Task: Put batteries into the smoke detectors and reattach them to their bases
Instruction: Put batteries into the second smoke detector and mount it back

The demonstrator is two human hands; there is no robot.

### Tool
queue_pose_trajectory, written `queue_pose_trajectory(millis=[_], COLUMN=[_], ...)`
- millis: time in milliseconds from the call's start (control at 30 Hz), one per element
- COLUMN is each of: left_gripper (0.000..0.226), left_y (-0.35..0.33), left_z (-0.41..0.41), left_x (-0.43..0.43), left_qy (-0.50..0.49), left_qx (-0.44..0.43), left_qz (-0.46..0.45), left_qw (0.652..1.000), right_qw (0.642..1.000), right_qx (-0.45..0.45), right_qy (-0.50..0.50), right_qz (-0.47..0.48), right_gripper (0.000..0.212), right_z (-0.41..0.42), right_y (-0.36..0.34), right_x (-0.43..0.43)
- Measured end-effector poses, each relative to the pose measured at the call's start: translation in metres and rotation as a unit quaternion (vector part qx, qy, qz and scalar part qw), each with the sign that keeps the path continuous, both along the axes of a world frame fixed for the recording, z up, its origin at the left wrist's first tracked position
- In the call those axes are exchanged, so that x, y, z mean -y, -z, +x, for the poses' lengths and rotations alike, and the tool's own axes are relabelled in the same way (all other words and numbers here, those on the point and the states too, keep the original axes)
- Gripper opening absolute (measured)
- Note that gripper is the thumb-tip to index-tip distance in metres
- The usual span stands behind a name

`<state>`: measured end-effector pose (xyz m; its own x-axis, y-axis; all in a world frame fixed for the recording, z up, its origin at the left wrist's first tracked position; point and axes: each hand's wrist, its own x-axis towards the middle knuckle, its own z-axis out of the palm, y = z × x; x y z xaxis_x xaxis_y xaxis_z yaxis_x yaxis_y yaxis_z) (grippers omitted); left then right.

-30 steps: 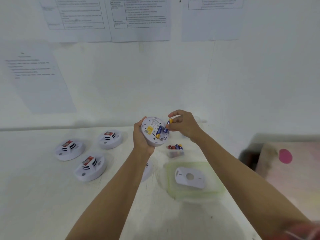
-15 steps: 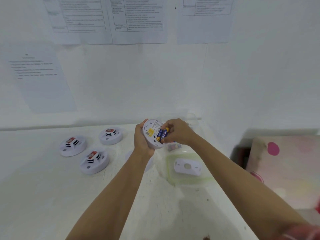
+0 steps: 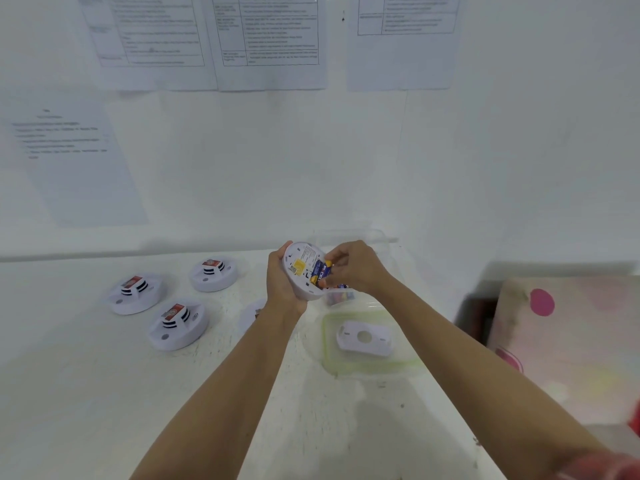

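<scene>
**Desk:** Report hand status, left first.

**Operator:** I read the left hand [image 3: 282,284] as grasping the held smoke detector [image 3: 300,263]. The thumb lies over the upper rim and the fingers are curled round the lower side. The unit is lifted above the table [image 3: 86,393], tilted, with its underside facing the camera.

**Desk:** Right hand?

**Operator:** I see the right hand [image 3: 358,268] with its fingers curled, pinching a battery [image 3: 322,271] against that underside. The battery is blue and yellow and sits on the right part of the underside, beside a yellow label. I cannot tell whether it is fully seated.

**Desk:** Surroundings, working outward.

**Operator:** Just below the right hand I see a small clear tub [image 3: 341,296] holding more batteries, partly hidden by the hand. Nearer the camera, beside the right forearm, a green-rimmed tray [image 3: 360,369] lies flat on the table with one white base plate [image 3: 363,339] in it. The left forearm covers most of a round white part [image 3: 251,313], and I cannot identify it.

Three white detectors rest on the table to the left, well apart from the hands, each with a red-labelled raised centre:

- far detector [image 3: 213,274]
- left detector [image 3: 135,295]
- near detector [image 3: 178,326]

Printed sheets [image 3: 270,39] hang on the wall behind. At the right edge I see a pink spotted surface [image 3: 554,341].
</scene>
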<state>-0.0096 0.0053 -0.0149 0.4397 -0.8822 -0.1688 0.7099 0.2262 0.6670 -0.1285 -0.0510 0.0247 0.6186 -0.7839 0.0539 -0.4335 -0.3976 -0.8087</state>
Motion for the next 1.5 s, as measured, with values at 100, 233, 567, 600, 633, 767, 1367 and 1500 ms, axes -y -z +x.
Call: queue_pose_trajectory(millis=[100,233,567,600,633,767,1367,1500], left_gripper=[0.032,0.030,0.044,0.040,0.035,0.034,0.045,0.046], left_y=[0.001,0.003,0.004,0.003,0.002,0.004,-0.004,0.003], left_z=[-0.002,-0.004,-0.006,-0.007,-0.008,-0.007,-0.011,-0.005], left_x=[0.002,0.005,0.010,0.011,0.010,0.009,-0.003,-0.017], left_qy=[-0.008,-0.022,-0.044,-0.043,-0.046,-0.024,-0.031,-0.030], left_qx=[-0.005,0.003,-0.010,-0.012,-0.010,0.000,0.021,0.019], left_qz=[-0.012,-0.014,-0.029,-0.023,-0.014,-0.021,-0.015,0.001], left_qw=[1.000,1.000,0.999,0.999,0.999,0.999,0.999,0.999], right_qw=[1.000,1.000,0.999,0.998,0.997,0.994,0.998,0.994], right_qx=[0.008,0.007,-0.040,-0.049,-0.055,-0.059,-0.001,-0.082], right_qy=[-0.006,0.014,-0.007,-0.008,-0.010,-0.016,-0.052,-0.075], right_qz=[0.002,-0.021,-0.029,-0.033,-0.043,-0.094,-0.021,-0.025], right_gripper=[0.047,0.037,0.006,0.015,0.025,0.022,0.036,0.025], right_z=[-0.001,-0.001,0.005,0.007,0.007,0.013,-0.013,-0.031], right_y=[0.001,0.003,0.008,0.012,0.013,0.026,0.007,0.003], right_x=[0.003,0.003,0.008,0.011,0.009,0.008,0.015,0.013])
